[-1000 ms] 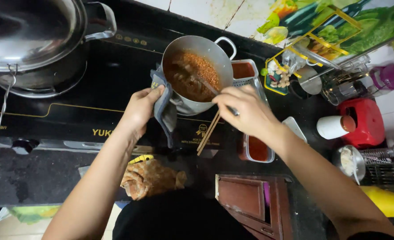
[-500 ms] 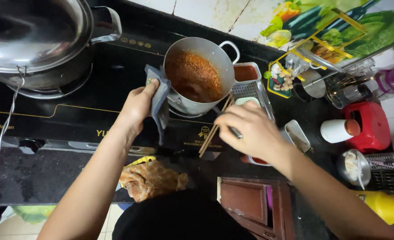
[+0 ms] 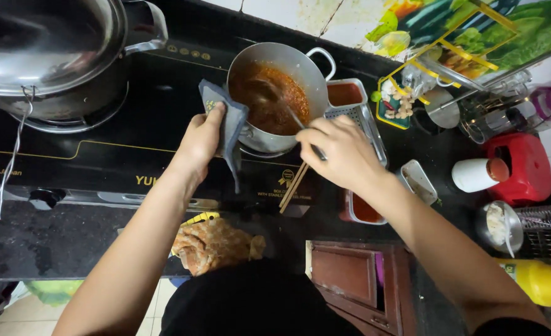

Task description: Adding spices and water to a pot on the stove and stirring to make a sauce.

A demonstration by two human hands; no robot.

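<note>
Steel catches the light on the small pot [image 3: 275, 93] at the middle of the black cooktop [image 3: 101, 155], and inside it a thick reddish-brown sauce [image 3: 269, 96] covers the bottom. Our left hand [image 3: 202, 138] presses a blue-grey cloth [image 3: 227, 127] against the pot's near side, fingers curled shut around the fabric to steady it. Our right hand [image 3: 341, 152] is closed on the handle of a spoon [image 3: 294, 118] whose bowl dips into the sauce, and wooden chopsticks [image 3: 294, 186] poke out below that hand; we cannot tell whether the fingers hold them or they simply lie on the stove.

We judge the cooking well along: the sauce looks reduced and evenly coloured, and the stirring or scooping is under way, with nearly all of it not yet lifted out of the pot. Just right of the pot stands a metal tray [image 3: 359, 118] with a small container of red liquid [image 3: 345, 94]. A large lidded pan [image 3: 51, 56] occupies the left burner, well apart. A patterned rag [image 3: 213, 244] lies at the counter's front edge.
</note>
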